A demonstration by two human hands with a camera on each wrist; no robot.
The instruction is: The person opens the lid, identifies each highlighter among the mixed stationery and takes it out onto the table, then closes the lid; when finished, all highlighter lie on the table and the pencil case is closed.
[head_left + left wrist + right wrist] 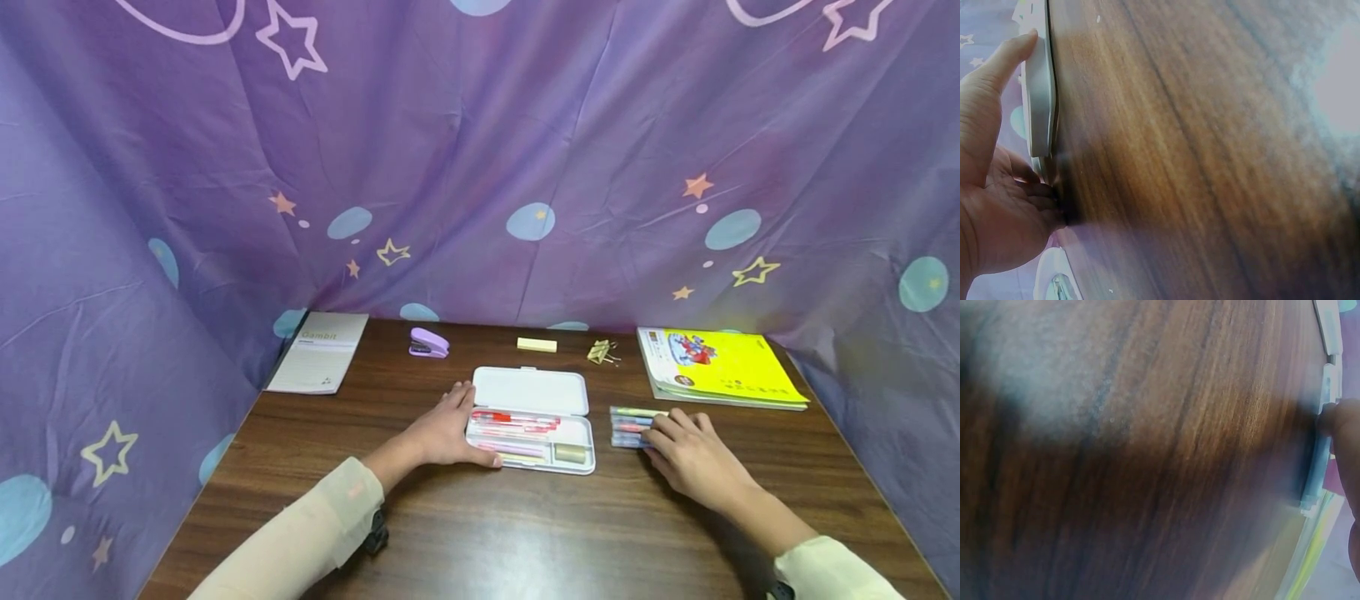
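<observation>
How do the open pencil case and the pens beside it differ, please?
The pencil case is white, while the pens show several colours. The pencil case is open; the pens lie side by side. Both have a hand on them: the left hand on the pencil case, the right hand on the pens.

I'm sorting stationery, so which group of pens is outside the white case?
The row of pens at the right hand, on the table; the red pens lie inside the case.

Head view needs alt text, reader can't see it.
A person's left grip touches an open white pencil case containing red pens, while the right grip holds a row of coloured markers on a brown table. Farther back lie a notebook, purple stapler, pale yellow block, gold clips and yellow-covered book.
</observation>
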